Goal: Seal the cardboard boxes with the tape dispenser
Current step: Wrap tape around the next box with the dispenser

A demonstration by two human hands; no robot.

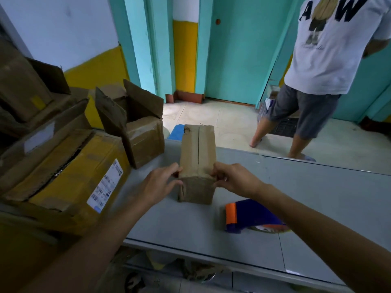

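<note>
Both hands are gripping the narrow cardboard box (197, 157) mid-desk, left hand (161, 183) and right hand (234, 179) fingers curling around its near corners. Flaps should be pressed flush before reaching for the tape dispenser (249, 215), lying near right.

A grey table (317, 208) fills the near side. Beyond it a pale tiled floor (211, 115) meets turquoise walls (137, 39) and a turquoise door (237, 56). The left wall (63, 28) is white above, yellow below.

Both bare forearms reach forward, left hand (163, 183) and right hand (236, 179) facing each other, curled fingers (222, 182) gripping the near end of the cardboard box (197, 153).
</note>
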